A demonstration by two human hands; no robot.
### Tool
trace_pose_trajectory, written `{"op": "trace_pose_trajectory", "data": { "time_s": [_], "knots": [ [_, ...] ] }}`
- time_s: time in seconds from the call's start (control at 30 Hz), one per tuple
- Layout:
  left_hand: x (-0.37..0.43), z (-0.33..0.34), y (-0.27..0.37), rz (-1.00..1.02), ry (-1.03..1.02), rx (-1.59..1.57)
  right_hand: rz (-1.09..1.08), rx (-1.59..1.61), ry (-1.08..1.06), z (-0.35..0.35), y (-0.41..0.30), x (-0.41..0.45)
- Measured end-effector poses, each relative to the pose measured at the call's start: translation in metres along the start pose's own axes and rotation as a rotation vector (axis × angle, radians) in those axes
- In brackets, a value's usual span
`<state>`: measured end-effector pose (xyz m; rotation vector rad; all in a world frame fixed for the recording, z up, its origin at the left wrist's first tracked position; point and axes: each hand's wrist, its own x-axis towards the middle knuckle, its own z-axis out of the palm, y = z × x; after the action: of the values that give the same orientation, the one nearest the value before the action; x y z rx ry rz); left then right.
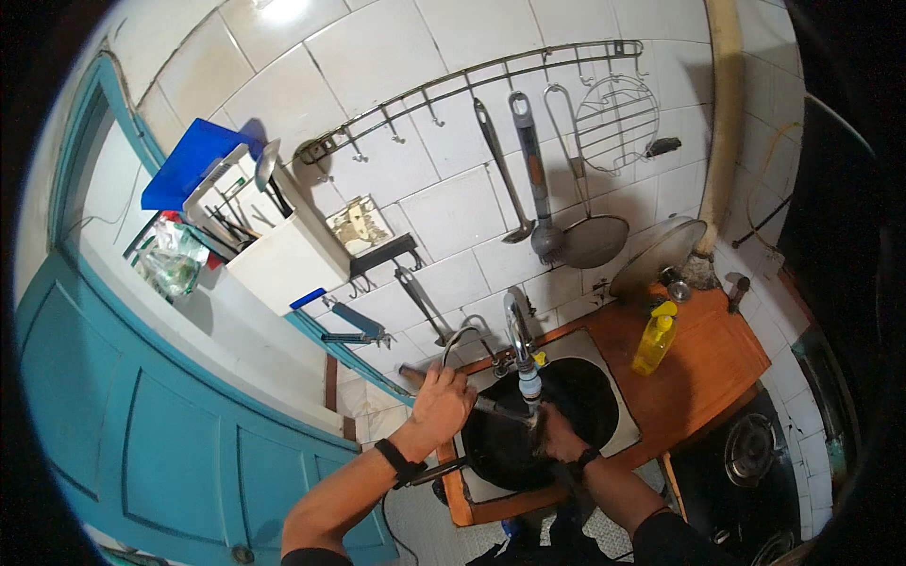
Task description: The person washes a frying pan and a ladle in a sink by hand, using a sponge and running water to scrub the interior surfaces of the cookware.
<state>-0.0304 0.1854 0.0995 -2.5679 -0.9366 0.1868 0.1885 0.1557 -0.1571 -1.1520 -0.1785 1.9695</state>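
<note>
My left hand (442,402) is closed around a long-handled utensil. The utensil's brown handle end (413,375) sticks out past the fingers, and its grey metal shaft (502,409) runs right to the faucet. My right hand (560,433) is at the far end of that shaft, just below the faucet's spout (530,389). Blur hides what its fingers hold and the shape of the utensil's head. Both hands are over a large black wok (495,460) in the sink (619,417). The wok's handle (440,471) points left, under my left wrist.
A yellow spray bottle (655,343) stands on the orange counter (708,361) right of the sink. A gas stove (736,495) is at lower right. Utensils hang from a wall rack (467,78). A teal door (177,439) and a white utensil holder (290,262) are at left.
</note>
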Motion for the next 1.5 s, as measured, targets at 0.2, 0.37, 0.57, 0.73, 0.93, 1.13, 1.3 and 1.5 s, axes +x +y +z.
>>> {"op": "trace_pose_trajectory", "data": {
  "time_s": [0.2,0.37,0.57,0.73,0.93,1.13,1.3,1.5],
  "knots": [
    [0.005,-0.024,0.012,-0.41,0.406,-0.174,-0.046,0.339,-0.125,0.017,-0.017,-0.029],
    [-0.006,0.067,0.052,-0.855,0.765,-1.55,-0.051,0.305,-0.06,0.025,-0.001,-0.014],
    [0.04,0.023,0.068,-0.948,0.925,-1.902,-0.325,-0.135,-0.072,0.022,-0.004,-0.032],
    [0.057,-0.036,-0.005,-0.788,0.877,-1.723,-0.014,-0.093,-0.001,-0.002,-0.017,-0.03],
    [0.106,-0.095,-0.072,-0.712,0.784,-1.711,0.0,-0.09,-0.16,-0.017,-0.03,-0.028],
    [0.134,-0.109,-0.087,-0.691,0.818,-1.646,0.009,-0.089,-0.076,-0.024,-0.042,-0.035],
    [0.142,-0.11,-0.093,-0.696,0.852,-1.634,0.014,-0.085,-0.055,-0.039,-0.042,-0.027],
    [0.15,-0.105,-0.097,-0.716,0.843,-1.645,0.034,-0.138,-0.021,-0.051,-0.033,-0.016]
  ]
}}
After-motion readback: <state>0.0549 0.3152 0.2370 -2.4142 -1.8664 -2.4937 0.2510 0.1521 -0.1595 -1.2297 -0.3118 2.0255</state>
